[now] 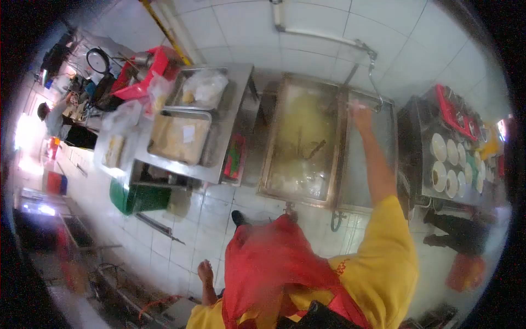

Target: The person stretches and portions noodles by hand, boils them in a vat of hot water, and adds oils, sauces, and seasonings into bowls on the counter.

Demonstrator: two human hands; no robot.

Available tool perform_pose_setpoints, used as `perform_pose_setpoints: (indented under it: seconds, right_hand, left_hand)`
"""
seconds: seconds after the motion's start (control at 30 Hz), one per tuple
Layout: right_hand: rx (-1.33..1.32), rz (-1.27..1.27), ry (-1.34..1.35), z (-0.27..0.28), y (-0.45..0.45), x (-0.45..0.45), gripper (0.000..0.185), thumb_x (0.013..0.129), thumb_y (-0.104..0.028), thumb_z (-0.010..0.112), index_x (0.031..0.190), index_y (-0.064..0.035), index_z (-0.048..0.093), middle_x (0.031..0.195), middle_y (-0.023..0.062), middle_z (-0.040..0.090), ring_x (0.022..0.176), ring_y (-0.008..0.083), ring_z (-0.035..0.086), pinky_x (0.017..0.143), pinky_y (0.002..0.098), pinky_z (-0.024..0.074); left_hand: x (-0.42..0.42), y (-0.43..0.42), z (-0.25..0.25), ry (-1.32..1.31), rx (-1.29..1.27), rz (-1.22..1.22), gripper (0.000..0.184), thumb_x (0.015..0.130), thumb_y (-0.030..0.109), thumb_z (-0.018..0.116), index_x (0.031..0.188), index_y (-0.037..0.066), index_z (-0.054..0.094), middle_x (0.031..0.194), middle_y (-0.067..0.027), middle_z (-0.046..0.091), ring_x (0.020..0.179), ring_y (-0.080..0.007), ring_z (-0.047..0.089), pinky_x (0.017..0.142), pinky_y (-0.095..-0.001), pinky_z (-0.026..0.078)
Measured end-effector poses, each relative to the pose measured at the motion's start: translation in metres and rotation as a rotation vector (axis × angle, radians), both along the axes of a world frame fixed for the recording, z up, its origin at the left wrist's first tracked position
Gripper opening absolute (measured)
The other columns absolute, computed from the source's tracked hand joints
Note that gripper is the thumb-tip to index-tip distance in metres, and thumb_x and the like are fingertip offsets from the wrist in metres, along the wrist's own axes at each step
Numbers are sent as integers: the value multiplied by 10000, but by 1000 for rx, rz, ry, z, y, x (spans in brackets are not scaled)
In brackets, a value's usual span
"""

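My right hand reaches over the far part of the right-hand metal vat, close to the hanging tap pipe. Its fingers look closed around something pale and blurred. My left hand hangs low beside the red apron, loosely curled with its fingers a little apart and nothing visible in it. The middle vat holds cloudy, yellowish liquid with a dark, long tool in it.
On the left steel table are a tray of pale contents, a bagged tray and a red crate. White bowls stand at right; a person's dark-clothed legs are nearby. Another person is far left.
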State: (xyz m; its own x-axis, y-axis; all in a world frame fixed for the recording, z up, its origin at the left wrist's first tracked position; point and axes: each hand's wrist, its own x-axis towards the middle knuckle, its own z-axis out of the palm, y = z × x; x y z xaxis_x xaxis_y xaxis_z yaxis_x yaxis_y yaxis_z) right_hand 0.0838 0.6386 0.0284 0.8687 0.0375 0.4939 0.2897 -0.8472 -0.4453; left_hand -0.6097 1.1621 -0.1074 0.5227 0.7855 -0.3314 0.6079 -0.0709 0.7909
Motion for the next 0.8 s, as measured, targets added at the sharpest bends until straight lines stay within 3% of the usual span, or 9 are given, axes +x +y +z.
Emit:
perform_pose_setpoints:
  seconds: [0.1,0.2,0.27,0.33,0.53,0.57,0.63,0.7,0.8]
  right_hand:
    - [241,210,275,-43,7,38,296,831,-280,439,813,-14,570,692,143,579,648,281,574,591,438,437]
    - [-200,-88,-7,-81,0,77,244,799,-260,480,795,-34,573,707,138,587,687,267,580,629,454,435]
    - [351,355,435,-56,-1,67,163,815,-188,533,817,-46,615,754,57,606,671,147,562,626,300,455]
    - [309,346,300,-90,-1,92,201,805,-240,518,828,-64,612,786,89,619,727,193,584,666,363,450]
    - [188,415,158,-102,4,93,197,795,-258,517,775,-78,597,778,98,639,684,249,614,627,407,472]
    - [232,605,-146,-94,8,81,194,801,-251,518,758,-77,593,747,90,639,626,247,612,580,398,480]
    - [-545,157,327,-24,6,45,145,777,-188,566,864,-81,611,814,72,619,751,203,590,622,346,462]
    - [218,179,237,28,-12,-19,264,825,-260,512,937,-38,601,856,64,645,761,235,613,666,346,481]
    - [-383,-55,-287,81,-81,-131,228,810,-198,509,932,-24,594,896,75,638,823,248,602,711,332,467]
  left_hand:
    - [14,2,9,-121,-75,86,308,884,246,462,793,-31,561,668,-65,574,580,-124,517,540,-258,429]
    - [24,0,12,-128,-40,91,312,881,243,464,793,-36,572,679,-75,588,592,-138,533,558,-270,438]
    - [25,-8,10,-43,102,14,319,879,246,467,786,-38,576,678,-80,592,596,-144,538,562,-278,440]
    - [24,-16,9,-218,-151,272,323,869,244,477,761,-41,580,649,-91,584,584,-155,535,546,-295,433]
    - [-6,-25,7,184,-1,46,334,871,287,487,766,-20,570,614,-60,565,537,-145,511,482,-300,413]
    - [-6,-25,8,193,3,27,334,871,287,487,766,-20,570,614,-60,565,537,-145,511,482,-300,413]
    - [-3,-20,7,173,-142,34,323,875,287,494,748,-3,558,594,-38,534,514,-133,482,455,-279,395]
    - [-5,-12,-12,22,83,-224,285,881,258,504,737,14,536,613,-27,514,510,-100,453,442,-239,370]
    - [15,21,-50,21,414,-652,281,880,267,508,753,18,529,623,-26,515,518,-96,451,447,-239,370]
